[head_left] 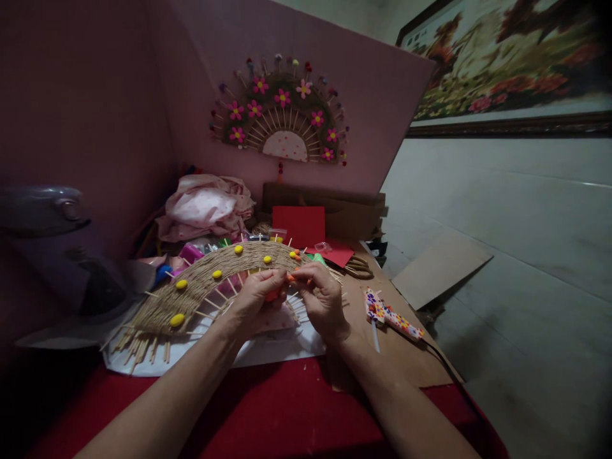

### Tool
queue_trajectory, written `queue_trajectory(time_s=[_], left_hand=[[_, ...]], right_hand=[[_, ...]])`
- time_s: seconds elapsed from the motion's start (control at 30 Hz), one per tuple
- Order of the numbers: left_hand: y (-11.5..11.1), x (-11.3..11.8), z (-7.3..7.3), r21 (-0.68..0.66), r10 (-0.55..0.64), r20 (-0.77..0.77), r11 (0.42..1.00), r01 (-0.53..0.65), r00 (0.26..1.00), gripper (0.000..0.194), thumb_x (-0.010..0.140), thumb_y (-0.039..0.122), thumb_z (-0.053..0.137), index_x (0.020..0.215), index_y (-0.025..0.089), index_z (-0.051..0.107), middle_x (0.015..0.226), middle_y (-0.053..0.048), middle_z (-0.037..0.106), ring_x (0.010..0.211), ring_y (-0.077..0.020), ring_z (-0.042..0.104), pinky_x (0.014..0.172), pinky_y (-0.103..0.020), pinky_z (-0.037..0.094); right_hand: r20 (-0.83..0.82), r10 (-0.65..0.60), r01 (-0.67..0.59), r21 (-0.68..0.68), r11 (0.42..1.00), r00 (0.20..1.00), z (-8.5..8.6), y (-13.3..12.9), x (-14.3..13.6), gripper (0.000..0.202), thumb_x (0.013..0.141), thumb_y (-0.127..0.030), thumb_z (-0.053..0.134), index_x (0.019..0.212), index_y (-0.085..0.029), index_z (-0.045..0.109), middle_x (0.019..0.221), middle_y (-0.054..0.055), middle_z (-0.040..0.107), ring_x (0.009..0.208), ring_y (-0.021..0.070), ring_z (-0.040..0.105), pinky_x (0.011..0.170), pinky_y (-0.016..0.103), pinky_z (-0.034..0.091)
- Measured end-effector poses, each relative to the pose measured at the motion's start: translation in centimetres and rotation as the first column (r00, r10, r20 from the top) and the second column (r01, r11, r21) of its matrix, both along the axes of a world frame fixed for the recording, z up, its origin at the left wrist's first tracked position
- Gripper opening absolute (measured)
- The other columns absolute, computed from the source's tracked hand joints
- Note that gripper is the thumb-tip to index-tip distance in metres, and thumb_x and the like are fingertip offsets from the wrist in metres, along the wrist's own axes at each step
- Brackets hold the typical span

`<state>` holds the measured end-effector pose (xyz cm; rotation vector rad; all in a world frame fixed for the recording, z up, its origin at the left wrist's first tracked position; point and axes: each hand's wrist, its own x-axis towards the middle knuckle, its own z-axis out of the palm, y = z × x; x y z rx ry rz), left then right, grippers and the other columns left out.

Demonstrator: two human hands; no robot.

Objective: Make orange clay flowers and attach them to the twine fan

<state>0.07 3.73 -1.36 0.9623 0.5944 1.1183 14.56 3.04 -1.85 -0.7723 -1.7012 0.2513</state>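
My left hand and my right hand meet above a half-round fan made of wooden sticks and twine. Both sets of fingertips pinch a small orange piece, whose exact shape is mostly hidden. More orange shows under my left fingers. On the fan's twine band sit several yellow ovals, such as the near one, and a little orange beside the yellow at its right end. The fan lies on a white sheet; my hands cover part of its middle.
A flower-patterned glue gun rests on brown cardboard at the right. Red paper, scissors handles and bundled pink cloth are behind the fan. A finished-looking flowered fan hangs on the pink board. A red cloth covers the near table.
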Motion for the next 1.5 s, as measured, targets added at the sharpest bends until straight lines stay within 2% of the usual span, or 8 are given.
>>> queue_trajectory(time_s=[0.23,0.37,0.67,0.87,1.03,1.27,1.5], left_hand=[[0.08,0.16,0.09,0.016,0.013,-0.013,1.0,-0.013,1.0,0.031,0.066,0.035,0.075,0.058,0.013,0.055,0.048,0.003,0.048,0.04,-0.0027,0.032,0.039,-0.017,0.018],[0.18,0.21,-0.02,0.035,0.015,-0.02,0.999,-0.015,1.0,0.033,0.07,0.039,0.071,0.058,0.013,0.055,0.049,0.003,0.047,0.04,-0.0029,0.031,0.039,-0.018,0.018],[0.16,0.17,-0.08,0.063,0.003,-0.027,0.998,-0.001,1.0,0.031,0.073,0.038,0.07,0.06,0.013,0.056,0.048,0.005,0.044,0.04,-0.0028,0.029,0.039,-0.018,0.017],[-0.02,0.17,0.28,0.045,0.023,-0.027,0.999,-0.022,0.999,0.026,0.068,0.033,0.074,0.066,0.012,0.059,0.049,0.004,0.047,0.042,-0.003,0.032,0.041,-0.018,0.019],[-0.08,0.12,0.43,0.023,0.005,-0.02,1.0,-0.004,1.0,0.03,0.072,0.039,0.07,0.064,0.013,0.058,0.05,0.003,0.047,0.041,-0.003,0.031,0.039,-0.018,0.017],[0.1,0.01,0.2,0.016,-0.016,-0.017,1.0,0.017,1.0,0.027,0.071,0.034,0.071,0.062,0.013,0.057,0.048,0.004,0.047,0.039,-0.0028,0.031,0.039,-0.018,0.017],[-0.07,0.16,0.44,-0.006,0.014,-0.018,1.0,-0.014,1.0,0.031,0.065,0.036,0.076,0.061,0.013,0.057,0.048,0.004,0.048,0.041,-0.0028,0.032,0.039,-0.017,0.019]], right_hand=[[0.011,-0.001,0.001,0.013,1.0,1.0,0.11,0.01,0.13,0.009,0.082,-0.018,0.061,0.091,-0.022,0.063,0.085,0.003,0.059,0.081,0.0163,0.055,0.07,0.031,0.047],[0.008,-0.011,0.011,0.038,0.999,1.0,0.17,-0.01,0.21,0.007,0.083,-0.016,0.059,0.085,-0.021,0.063,0.082,0.002,0.059,0.081,0.0162,0.055,0.07,0.031,0.046],[0.039,-0.04,0.038,0.052,0.998,0.998,0.14,-0.12,0.28,0.005,0.084,-0.019,0.058,0.086,-0.021,0.062,0.083,0.003,0.059,0.081,0.0167,0.056,0.068,0.031,0.047],[0.081,-0.052,0.047,0.062,0.997,0.995,0.09,-0.05,0.36,0.01,0.083,-0.019,0.059,0.092,-0.021,0.061,0.085,0.003,0.059,0.079,0.0163,0.055,0.07,0.032,0.046],[0.059,-0.05,0.045,0.081,0.996,0.997,0.05,0.04,0.25,0.007,0.084,-0.016,0.057,0.087,-0.021,0.061,0.083,0.003,0.06,0.081,0.0166,0.055,0.071,0.032,0.046],[0.059,-0.029,0.024,0.091,0.996,0.998,-0.04,0.03,0.31,0.009,0.084,-0.013,0.056,0.087,-0.02,0.061,0.084,0.003,0.06,0.083,0.0165,0.056,0.073,0.032,0.046],[0.092,-0.032,0.024,0.084,0.996,0.995,0.24,-0.17,0.31,0.009,0.084,-0.017,0.057,0.091,-0.02,0.061,0.085,0.004,0.061,0.082,0.0172,0.056,0.07,0.032,0.047]])
